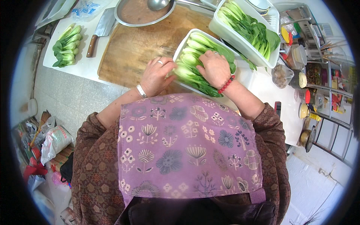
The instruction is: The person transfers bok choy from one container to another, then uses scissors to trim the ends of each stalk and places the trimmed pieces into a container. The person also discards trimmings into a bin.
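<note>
Heads of bok choy (191, 59) lie side by side in a white plastic container (179, 48), pale stems to the left and dark leaves to the right. My right hand (216, 67), with a red bead bracelet, is curled over the leaves and grips some of them. At the container's left rim is my left hand (157, 74), wearing a ring and a silver bangle. Its fingertips are blurred against the stem ends; whether they pinch a stem cannot be told. Beneath lies a wooden cutting board (135, 53), partly covered by the container.
A larger white bin (218, 26) of leafy greens (253, 33) stands at the back right. Behind the board is a metal basin (143, 14) of brownish liquid with a ladle (158, 4). A cleaver (98, 32) and more bok choy (68, 46) lie left. A jar-filled rack (320, 62) borders the right.
</note>
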### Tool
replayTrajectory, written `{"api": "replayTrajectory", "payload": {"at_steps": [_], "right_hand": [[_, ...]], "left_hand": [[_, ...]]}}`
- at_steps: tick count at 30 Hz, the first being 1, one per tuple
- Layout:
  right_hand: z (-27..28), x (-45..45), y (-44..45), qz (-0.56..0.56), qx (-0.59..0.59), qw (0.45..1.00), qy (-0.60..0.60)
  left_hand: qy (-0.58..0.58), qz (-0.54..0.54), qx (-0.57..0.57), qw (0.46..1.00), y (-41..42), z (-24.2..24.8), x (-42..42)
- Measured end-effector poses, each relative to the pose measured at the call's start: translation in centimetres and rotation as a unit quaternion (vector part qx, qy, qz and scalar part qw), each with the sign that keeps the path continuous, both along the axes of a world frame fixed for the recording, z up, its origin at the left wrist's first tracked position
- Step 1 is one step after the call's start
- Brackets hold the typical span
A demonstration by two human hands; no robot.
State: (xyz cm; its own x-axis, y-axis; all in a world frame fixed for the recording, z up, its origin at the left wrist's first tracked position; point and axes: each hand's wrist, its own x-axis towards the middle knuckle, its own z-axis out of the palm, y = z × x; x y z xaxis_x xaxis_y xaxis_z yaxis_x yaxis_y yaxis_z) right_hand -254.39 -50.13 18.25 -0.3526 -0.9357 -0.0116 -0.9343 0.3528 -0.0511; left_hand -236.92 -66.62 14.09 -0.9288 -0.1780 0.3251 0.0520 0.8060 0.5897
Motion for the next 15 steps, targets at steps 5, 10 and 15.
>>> {"api": "replayTrajectory", "payload": {"at_steps": [5,10,15], "right_hand": [[-1.0,-0.3,-0.4,-0.049,0.001,0.998,-0.029],[-0.7,-0.9,-0.3,-0.041,0.001,0.999,-0.004],[-1.3,-0.8,-0.4,-0.014,-0.055,0.997,-0.053]], "left_hand": [[0.009,0.005,-0.018,1.000,-0.1,0.0,-0.3],[-0.002,0.009,-0.017,1.000,-0.1,0.0,-0.4],[-0.005,0.021,0.037,0.999,0.0,-0.2,-0.8]]}}
